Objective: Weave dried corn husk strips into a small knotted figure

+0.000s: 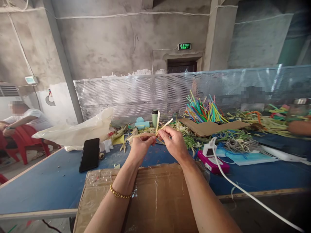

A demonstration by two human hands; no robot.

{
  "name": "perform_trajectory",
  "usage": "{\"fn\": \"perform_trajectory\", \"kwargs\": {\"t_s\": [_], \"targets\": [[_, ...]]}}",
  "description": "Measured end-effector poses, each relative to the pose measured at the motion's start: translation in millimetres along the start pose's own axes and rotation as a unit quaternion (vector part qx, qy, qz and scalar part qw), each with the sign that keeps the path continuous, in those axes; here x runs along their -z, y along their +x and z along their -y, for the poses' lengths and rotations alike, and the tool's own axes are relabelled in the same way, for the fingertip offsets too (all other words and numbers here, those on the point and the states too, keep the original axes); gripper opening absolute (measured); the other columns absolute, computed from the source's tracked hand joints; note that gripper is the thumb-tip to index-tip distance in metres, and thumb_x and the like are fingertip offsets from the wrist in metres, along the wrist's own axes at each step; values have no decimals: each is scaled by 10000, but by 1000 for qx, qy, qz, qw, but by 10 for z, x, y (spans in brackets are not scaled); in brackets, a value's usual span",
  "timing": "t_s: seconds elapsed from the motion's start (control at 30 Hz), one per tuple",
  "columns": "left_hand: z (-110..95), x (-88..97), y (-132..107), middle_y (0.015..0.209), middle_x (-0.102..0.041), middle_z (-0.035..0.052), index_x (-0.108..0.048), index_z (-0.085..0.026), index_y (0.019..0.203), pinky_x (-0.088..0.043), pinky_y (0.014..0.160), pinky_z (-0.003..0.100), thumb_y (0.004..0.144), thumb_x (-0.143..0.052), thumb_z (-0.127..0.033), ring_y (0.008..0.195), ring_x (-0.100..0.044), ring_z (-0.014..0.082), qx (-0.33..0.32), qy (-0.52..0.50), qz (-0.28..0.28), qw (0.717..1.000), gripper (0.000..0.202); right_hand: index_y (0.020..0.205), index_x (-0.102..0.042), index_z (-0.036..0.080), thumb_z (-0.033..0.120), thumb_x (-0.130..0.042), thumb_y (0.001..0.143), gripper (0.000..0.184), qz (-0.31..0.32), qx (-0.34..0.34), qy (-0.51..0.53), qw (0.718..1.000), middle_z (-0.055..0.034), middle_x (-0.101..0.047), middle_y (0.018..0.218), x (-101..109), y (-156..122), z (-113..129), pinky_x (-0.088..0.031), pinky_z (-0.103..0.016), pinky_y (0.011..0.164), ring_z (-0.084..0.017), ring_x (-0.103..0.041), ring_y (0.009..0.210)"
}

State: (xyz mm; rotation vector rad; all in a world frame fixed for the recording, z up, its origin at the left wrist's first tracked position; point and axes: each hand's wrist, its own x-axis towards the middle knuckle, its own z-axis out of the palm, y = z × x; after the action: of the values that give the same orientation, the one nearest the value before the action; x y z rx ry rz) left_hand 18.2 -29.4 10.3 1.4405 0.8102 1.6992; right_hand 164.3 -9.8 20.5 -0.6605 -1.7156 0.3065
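Your left hand (143, 145) and your right hand (174, 140) meet in front of you, above the near part of the blue bench (53, 184). Both are pinching thin, pale yellow strips (158, 120) between thumb and fingers. The strips are right where your fingertips come together; two ends poke up, and one of them leans to the right. You have a gold bead bracelet (119, 194) on your left wrist. Under your arms is a big piece of brown cardboard (157, 200). To the left of your hands, a black phone (89, 155) lies on the bench, with a crinkly, see-through plastic bag (75, 131) behind it. Just past your hands stands a green bottle (155, 119) with a dark top. To the right, a white plug (209, 150) sits in a pink power strip (216, 165), and a blue face mask (250, 158) lies near it. Farther back, a bunch of bright coloured sticks (202, 110) is behind a flat cardboard piece (211, 128). A metal screen full of little holes (126, 94) runs along the back.
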Motion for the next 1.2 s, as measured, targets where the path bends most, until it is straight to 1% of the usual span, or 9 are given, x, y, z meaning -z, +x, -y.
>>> {"fn": "perform_trajectory", "kwargs": {"t_s": [0.13, 0.3, 0.43, 0.53, 0.63, 0.77, 0.93, 1.13, 1.2], "targets": [[-6, -5, -2, 628, -664, 27, -772, -138, 699, -430, 636, 291, 671, -785, -274, 622, -539, 139, -4, 0, 7, 1000, 139, 707, -591, 197, 307, -550, 911, 236, -5, 29, -29, 999, -12, -576, 665, -6, 4, -1, -414, -275, 642, -159, -525, 652], [-9, -15, -11, 668, -686, 42, -778, -132, 721, -435, 639, 294, 668, -779, -254, 640, -550, 145, 5, 1, 23, 1000, 132, 707, -601, 202, 286, -570, 891, 204, -7, 35, -30, 999, -20, -609, 672, -28, 17, -47, -442, -278, 646, -165, -550, 659], [-1, -12, -9, 681, -696, 47, -783, -127, 745, -448, 654, 295, 662, -795, -265, 640, -555, 139, 20, -18, 35, 999, 162, 723, -614, 198, 301, -614, 860, 171, -17, 8, 1, 1000, -24, -629, 686, -33, 26, -77, -457, -283, 633, -166, -565, 646], [7, -3, -6, 685, -700, 54, -780, -125, 736, -450, 664, 301, 647, -806, -269, 650, -564, 144, 30, -31, 41, 998, 171, 739, -616, 196, 321, -639, 839, 161, -11, -22, 33, 999, -26, -638, 695, -27, 30, -81, -455, -287, 614, -169, -570, 635], [20, 10, 0, 695, -709, 67, -773, -123, 710, -446, 668, 306, 636, -805, -264, 659, -577, 152, 36, -43, 44, 997, 163, 731, -613, 195, 334, -648, 833, 176, -2, -28, 53, 998, -16, -622, 679, -20, 33, -75, -444, -281, 595, -161, -553, 617], [38, 32, 17, 680, -701, 69, -769, -117, 682, -434, 660, 300, 631, -809, -280, 647, -573, 148, 49, -40, 31, 998, 176, 740, -624, 193, 325, -653, 842, 169, 1, -11, 60, 998, -7, -609, 687, -14, 31, -59, -449, -272, 607, -154, -552, 633], [54, 66, 41, 660, -691, 59, -764, -117, 673, -402, 628, 278, 638, -804, -309, 609, -551, 128, 53, -34, 27, 998, 199, 754, -640, 190, 297, -642, 877, 163, 0, 26, 40, 999, -20, -633, 764, -6, 25, -50, -475, -280, 696, -157, -588, 717], [76, 85, 58, 674, -690, 58, -768, -117, 707, -384, 617, 278, 635, -792, -322, 600, -541, 127, 53, -35, 20, 998, 218, 743, -654, 197, 255, -638, 883, 152, 17, 51, 30, 998, -13, -620, 769, -4, 22, -21, -480, -289, 718, -159, -594, 744], [76, 92, 64, 643, -673, 48, -761, -117, 692, -374, 610, 275, 624, -793, -320, 585, -526, 123, 59, -42, 11, 997, 217, 750, -675, 200, 237, -641, 876, 135, 41, 72, 25, 996, -23, -645, 793, -1, 13, 5, -486, -304, 740, -167, -608, 770]]}}
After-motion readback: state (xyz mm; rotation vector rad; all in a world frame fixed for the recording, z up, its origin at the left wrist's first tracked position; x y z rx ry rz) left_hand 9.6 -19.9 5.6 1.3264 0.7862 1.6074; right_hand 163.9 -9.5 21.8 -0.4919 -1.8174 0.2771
